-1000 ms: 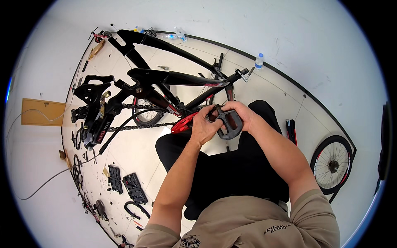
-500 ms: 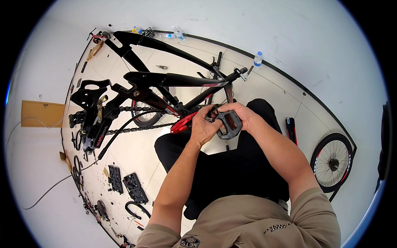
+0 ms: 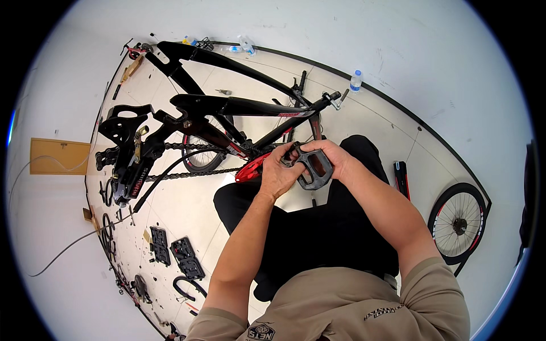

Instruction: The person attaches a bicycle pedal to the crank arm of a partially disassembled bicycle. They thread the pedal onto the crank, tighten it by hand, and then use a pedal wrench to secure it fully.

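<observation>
Hardly anything moved since the earlier frame: one dark pedal (image 3: 313, 169), right of red chainring (image 3: 250, 170), long axis roughly bodyward. Left hand (image 3: 278, 176) pinches its left side; right hand (image 3: 335, 159) clasps its upper right.

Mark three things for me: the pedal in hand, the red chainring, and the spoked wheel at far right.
Pedal (image 3: 312, 169): head view, on the bar between its openings.
Red chainring (image 3: 249, 170): head view, on its red face.
Spoked wheel (image 3: 459, 227): head view, on its hub.

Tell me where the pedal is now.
In the head view, the pedal is right of centre, between the left hand and right hand, right of the red chain wheel.
</observation>
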`<state>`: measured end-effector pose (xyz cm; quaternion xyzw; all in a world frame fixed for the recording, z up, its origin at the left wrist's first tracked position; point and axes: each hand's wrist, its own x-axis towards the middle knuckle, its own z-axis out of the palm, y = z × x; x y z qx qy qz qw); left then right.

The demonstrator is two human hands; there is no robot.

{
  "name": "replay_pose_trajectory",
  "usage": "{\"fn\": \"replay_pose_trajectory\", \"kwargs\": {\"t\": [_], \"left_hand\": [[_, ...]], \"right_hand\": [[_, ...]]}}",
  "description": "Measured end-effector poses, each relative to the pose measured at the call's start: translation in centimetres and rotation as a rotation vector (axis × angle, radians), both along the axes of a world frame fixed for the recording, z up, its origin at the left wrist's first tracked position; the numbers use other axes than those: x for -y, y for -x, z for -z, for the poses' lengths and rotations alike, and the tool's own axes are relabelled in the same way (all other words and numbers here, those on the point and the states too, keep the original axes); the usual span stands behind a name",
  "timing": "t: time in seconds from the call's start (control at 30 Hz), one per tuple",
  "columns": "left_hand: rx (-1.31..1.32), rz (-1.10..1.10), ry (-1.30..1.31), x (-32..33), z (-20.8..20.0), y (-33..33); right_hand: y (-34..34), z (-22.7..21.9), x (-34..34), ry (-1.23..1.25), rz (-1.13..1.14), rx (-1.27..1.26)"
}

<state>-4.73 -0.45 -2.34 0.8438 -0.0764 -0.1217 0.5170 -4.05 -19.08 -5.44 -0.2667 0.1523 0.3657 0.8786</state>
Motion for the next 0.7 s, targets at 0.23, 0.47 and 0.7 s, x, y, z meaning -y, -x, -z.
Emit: {"fn": "replay_pose_trajectory", "kwargs": {"t": [0.23, 0.47, 0.7], "left_hand": [[0.022, 0.008, -0.024, -0.07, -0.13, 0.02], [0.024, 0.0, 0.001, 0.01, 0.6, 0.02], [-0.015, 0.005, -0.007, 0.24, -0.14, 0.02]], "right_hand": [[-0.09, 0.66, -0.2, -0.011, 0.006, 0.03], [-0.33, 0.75, 0.19, 0.015, -0.061, 0.021], [-0.39, 0.79, 0.43, 0.005, -0.094, 0.064]]}}
